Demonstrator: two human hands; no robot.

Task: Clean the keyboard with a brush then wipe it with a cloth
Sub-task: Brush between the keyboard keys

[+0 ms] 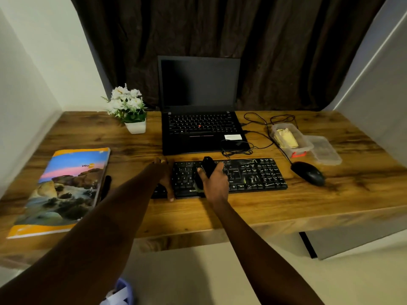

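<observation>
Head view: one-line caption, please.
Right hand holds a black brush on the black keyboard; left hand rests on its left end.

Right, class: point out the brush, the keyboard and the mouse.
brush (208, 166): head view, upper part of its black handle.
keyboard (259, 175): head view, right-hand keys.
mouse (308, 172): head view, middle of its back.

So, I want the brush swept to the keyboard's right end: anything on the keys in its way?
Nothing visible does. The right hand holds the brush over the keyboard; keys to its right are bare. The coiled cable lies behind the keyboard, the mouse beyond its end.
</observation>
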